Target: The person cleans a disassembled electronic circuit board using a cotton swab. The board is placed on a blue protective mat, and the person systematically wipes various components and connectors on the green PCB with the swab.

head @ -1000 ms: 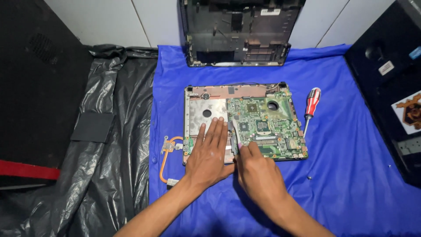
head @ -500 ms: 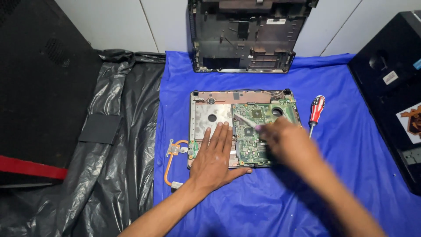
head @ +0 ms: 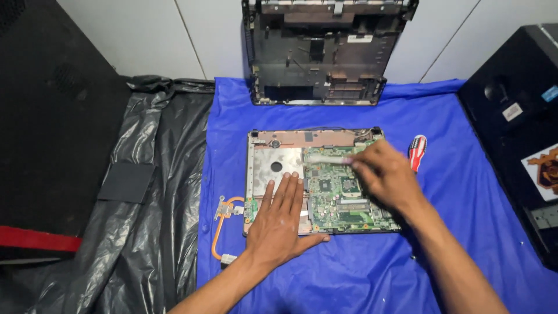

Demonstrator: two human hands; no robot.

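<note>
An opened laptop base (head: 260,152) lies on a blue plastic sheet (head: 453,174), with a green circuit board (head: 337,200) in its right half. My left hand (head: 280,221) rests flat, fingers apart, on the base's front left part. My right hand (head: 383,171) hovers over the board's back right area and pinches a thin pale tool (head: 322,157), blurred, lying across the board's top edge. A red and white screwdriver (head: 416,152) lies just right of the base, partly hidden by my right hand.
An empty black laptop shell (head: 325,52) leans against the white wall at the back. An orange cable with a small metal part (head: 223,209) lies left of the base. Black plastic bags (head: 151,192) cover the left. A black case (head: 511,116) stands at right.
My right hand has swept with the pale tool from the board's front left edge up to its back right. My left hand has stayed flat on the base.
</note>
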